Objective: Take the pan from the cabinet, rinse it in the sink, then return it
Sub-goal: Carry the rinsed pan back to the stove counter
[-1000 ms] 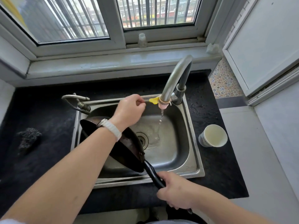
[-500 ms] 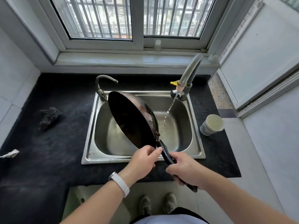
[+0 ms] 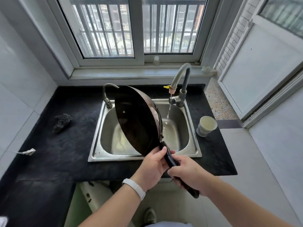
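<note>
Pan [image 3: 137, 122] tilts on edge over the sink [image 3: 193, 151], bowl toward eleven o'clock from both grips: right hand [image 3: 188, 173] clenches the handle [image 3: 170, 158], left hand [image 3: 153, 167] clasps its neck.

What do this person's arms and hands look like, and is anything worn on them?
Both forearms are bare, with no sleeves reaching into view and no gloves. The left hand has a slim white band, like a watch or fitness strap, around its wrist. The right hand and its wrist carry nothing visible: no ring, strap or marking can be made out.
</note>
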Available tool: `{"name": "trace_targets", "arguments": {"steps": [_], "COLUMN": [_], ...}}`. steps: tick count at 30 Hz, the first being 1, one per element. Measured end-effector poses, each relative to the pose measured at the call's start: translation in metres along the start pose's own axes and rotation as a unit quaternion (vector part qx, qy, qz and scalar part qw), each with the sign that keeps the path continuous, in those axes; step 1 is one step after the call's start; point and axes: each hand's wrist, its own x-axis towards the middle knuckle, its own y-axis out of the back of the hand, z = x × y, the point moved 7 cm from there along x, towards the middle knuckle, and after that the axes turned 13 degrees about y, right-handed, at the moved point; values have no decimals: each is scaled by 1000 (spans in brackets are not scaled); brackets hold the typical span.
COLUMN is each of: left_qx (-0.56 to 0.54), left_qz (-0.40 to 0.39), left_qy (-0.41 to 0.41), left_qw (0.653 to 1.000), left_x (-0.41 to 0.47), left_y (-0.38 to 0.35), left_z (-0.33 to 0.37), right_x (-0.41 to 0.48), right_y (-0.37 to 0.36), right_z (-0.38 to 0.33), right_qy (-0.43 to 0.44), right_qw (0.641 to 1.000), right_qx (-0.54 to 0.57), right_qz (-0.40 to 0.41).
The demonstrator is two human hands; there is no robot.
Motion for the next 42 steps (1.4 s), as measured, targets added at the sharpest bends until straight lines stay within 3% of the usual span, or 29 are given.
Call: {"name": "trace_targets", "arguments": {"steps": [13,27,35,42], "left_qx": [-50,-118,-122,-162], "left_qz": [64,182,303,375], "left_qy": [-100,-213,-279,-288], "left_qw": [992,953,903,866], "left_x": [-36,-82,-134,-197], "left_y": [-75,-127,-101,-67], "left_z": [-40,-99,-122,-166], "right_x": [-59,-127,-142,-167], "right_y": [41,52,17,-50], "right_z": [3,11,14,26], "right_qy": [37,11,-75,-54], "right_qw": [988,925,898,914], "right_qx": [124,284,201,54], "right_qz": [-85,-252,-384,-399]}}
